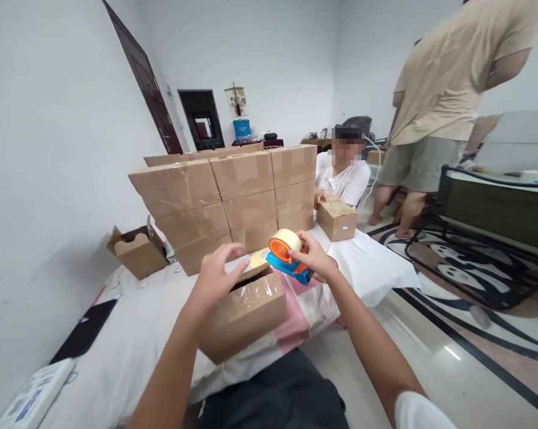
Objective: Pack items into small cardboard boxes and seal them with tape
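Observation:
My right hand [314, 257] is closed around a blue and orange tape dispenser [291, 268] with a roll of pale yellowish tape [287, 238] on it. It holds the dispenser just above the right end of a cardboard box [246, 319]. That box stands in front of me, with a dark gap along its top by a raised flap and shiny tape on its side. My left hand [219, 269] is over the box's left part, fingers apart and holding nothing. Whether its palm touches the flap I cannot tell.
Stacked taped cartons [246, 202] stand behind the box. An open carton [139, 253] is at the left on the sheet-covered surface [130, 339]. Across it, a person in white [344, 179] has a hand on a small box [337, 220]. Another person [447, 77] stands at right.

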### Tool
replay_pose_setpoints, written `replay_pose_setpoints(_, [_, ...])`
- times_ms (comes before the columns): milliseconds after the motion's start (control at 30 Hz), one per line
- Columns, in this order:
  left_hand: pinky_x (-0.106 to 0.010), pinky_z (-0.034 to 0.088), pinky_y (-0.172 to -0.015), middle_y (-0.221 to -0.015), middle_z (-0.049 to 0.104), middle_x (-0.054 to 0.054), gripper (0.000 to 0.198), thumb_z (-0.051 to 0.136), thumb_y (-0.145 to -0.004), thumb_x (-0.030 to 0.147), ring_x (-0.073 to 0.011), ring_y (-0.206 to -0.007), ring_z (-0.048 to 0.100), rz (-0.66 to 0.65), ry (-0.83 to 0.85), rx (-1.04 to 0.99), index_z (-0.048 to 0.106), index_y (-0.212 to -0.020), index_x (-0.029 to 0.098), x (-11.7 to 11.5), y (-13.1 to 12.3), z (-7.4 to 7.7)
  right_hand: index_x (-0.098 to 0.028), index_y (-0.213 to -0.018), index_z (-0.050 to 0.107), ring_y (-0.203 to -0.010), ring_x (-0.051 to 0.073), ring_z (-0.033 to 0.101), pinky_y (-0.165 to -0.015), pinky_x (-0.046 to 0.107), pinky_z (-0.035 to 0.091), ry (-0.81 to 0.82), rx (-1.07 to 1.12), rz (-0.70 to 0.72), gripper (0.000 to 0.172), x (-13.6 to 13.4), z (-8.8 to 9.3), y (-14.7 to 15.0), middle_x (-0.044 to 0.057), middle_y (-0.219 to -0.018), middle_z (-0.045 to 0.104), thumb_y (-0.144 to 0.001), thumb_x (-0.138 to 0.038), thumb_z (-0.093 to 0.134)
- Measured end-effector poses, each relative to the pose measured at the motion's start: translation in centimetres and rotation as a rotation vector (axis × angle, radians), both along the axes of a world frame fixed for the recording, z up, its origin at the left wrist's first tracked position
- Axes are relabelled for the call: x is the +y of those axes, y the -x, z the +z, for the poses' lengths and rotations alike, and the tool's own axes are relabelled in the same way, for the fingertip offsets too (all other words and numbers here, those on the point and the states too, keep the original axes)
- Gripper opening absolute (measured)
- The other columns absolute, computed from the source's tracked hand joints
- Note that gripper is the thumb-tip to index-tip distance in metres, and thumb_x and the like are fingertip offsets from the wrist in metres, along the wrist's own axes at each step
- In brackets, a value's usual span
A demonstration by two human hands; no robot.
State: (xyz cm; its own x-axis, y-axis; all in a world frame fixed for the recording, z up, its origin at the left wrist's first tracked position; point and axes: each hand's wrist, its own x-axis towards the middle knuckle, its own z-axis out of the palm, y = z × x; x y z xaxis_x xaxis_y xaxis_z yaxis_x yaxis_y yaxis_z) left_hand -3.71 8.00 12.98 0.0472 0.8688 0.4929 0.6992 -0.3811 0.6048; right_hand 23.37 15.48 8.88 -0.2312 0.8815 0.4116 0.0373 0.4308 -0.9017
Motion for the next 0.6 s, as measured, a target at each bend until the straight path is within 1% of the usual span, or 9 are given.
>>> replay_pose_setpoints(33, [-0.045, 0.043, -0.101, -0.126, 0.069, -0.009, 0.044, 0.067, -0.085, 0.048, -0.0299, -0.118, 0.063, -0.118, 0.033, -0.02, 0.063, -0.125, 0.029, 1.4, -1.0, 1.2, -0.021, -0.094, 0.058, -0.075, 0.015, 0.059, -0.064, 0.025, 0.048, -0.023, -0.006, 0.039, 0.031, -0.6, 0.8, -0.3, -0.004, -0.082, 0.059, -0.073, -0.033, 0.077])
replay_pose_setpoints(100, [-0.044, 0.045, -0.101, -0.141, 0.06, -0.013, 0.06, 0.072, -0.082, 0.05, -0.0314, -0.129, 0.056, -0.368, 0.134, -0.097, 0.057, -0.135, 0.028, 4.0, -2.8, 2.9, -0.021, -0.094, 0.057, -0.073, 0.015, 0.058, -0.063, 0.024, 0.047, -0.021, 0.011, 0.109, 0.032, -1.6, 2.1, -0.7, -0.004, -0.081, 0.059, -0.074, -0.035, 0.078])
replay_pose_setpoints(167, [-0.041, 0.048, -0.099, -0.139, 0.061, -0.014, 0.059, 0.072, -0.081, 0.055, -0.031, -0.127, 0.057, -0.6, 0.238, -0.158, 0.06, -0.131, 0.026, 5.9, -4.1, 3.9, -0.021, -0.093, 0.057, -0.072, 0.014, 0.059, -0.062, 0.023, 0.048, -0.005, 0.056, 0.165, 0.034, -2.2, 3.1, -1.0, -0.004, -0.08, 0.06, -0.074, -0.036, 0.08])
replay_pose_setpoints(233, [-0.037, 0.049, -0.093, -0.125, 0.067, -0.013, 0.055, 0.069, -0.081, 0.063, -0.0285, -0.115, 0.062, -0.742, 0.295, -0.205, 0.067, -0.118, 0.023, 6.7, -4.9, 4.3, -0.021, -0.094, 0.058, -0.072, 0.015, 0.061, -0.062, 0.023, 0.048, 0.015, 0.125, 0.227, 0.036, -2.6, 3.6, -1.4, -0.003, -0.081, 0.062, -0.073, -0.037, 0.082])
replay_pose_setpoints(333, [-0.03, 0.05, -0.079, -0.103, 0.068, -0.008, 0.063, 0.065, -0.076, 0.076, -0.023, -0.094, 0.064, -0.799, 0.322, -0.261, 0.067, -0.106, 0.02, 6.4, -5.8, 3.9, -0.021, -0.1, 0.061, -0.068, 0.015, 0.064, -0.061, 0.024, 0.05, 0.072, 0.195, 0.354, 0.044, -3.0, 3.7, -2.0, -0.001, -0.082, 0.067, -0.069, -0.04, 0.086])
replay_pose_setpoints(400, [-0.028, 0.048, -0.07, -0.095, 0.067, -0.006, 0.072, 0.062, -0.07, 0.084, -0.0207, -0.084, 0.063, -0.816, 0.346, -0.292, 0.064, -0.105, 0.02, 5.7, -6.3, 3.2, -0.02, -0.11, 0.063, -0.068, 0.018, 0.067, -0.062, 0.027, 0.053, 0.113, 0.199, 0.466, 0.056, -3.4, 3.3, -2.0, 0.002, -0.082, 0.071, -0.066, -0.045, 0.087])
replay_pose_setpoints(467, [-0.028, 0.048, -0.069, -0.092, 0.066, -0.006, 0.08, 0.054, -0.068, 0.091, -0.0206, -0.081, 0.062, -0.84, 0.372, -0.321, 0.062, -0.105, 0.02, 5.3, -6.8, 2.6, -0.019, -0.116, 0.063, -0.071, 0.023, 0.071, -0.064, 0.032, 0.056, 0.141, 0.203, 0.55, 0.068, -3.9, 2.7, -1.6, 0.004, -0.079, 0.073, -0.064, -0.055, 0.086])
replay_pose_setpoints(533, [-0.03, 0.05, -0.075, -0.096, 0.066, -0.007, 0.082, 0.045, -0.072, 0.092, -0.0214, -0.086, 0.063, -0.791, 0.335, -0.324, 0.064, -0.107, 0.02, 5.3, -7.1, 2.3, -0.019, -0.116, 0.064, -0.072, 0.026, 0.072, -0.065, 0.036, 0.057, 0.156, 0.224, 0.523, 0.068, -4.5, 2.1, -0.6, 0.005, -0.075, 0.073, -0.067, -0.063, 0.081])
replay_pose_setpoints(600, [-0.032, 0.048, -0.083, -0.1, 0.065, -0.008, 0.075, 0.042, -0.081, 0.087, -0.0217, -0.093, 0.061, -0.633, 0.231, -0.307, 0.065, -0.107, 0.02, 5.6, -7.2, 2.3, -0.021, -0.109, 0.066, -0.071, 0.025, 0.072, -0.064, 0.036, 0.058, 0.13, 0.307, 0.348, 0.057, -5.0, 1.7, 0.5, 0.004, -0.073, 0.072, -0.075, -0.066, 0.073])
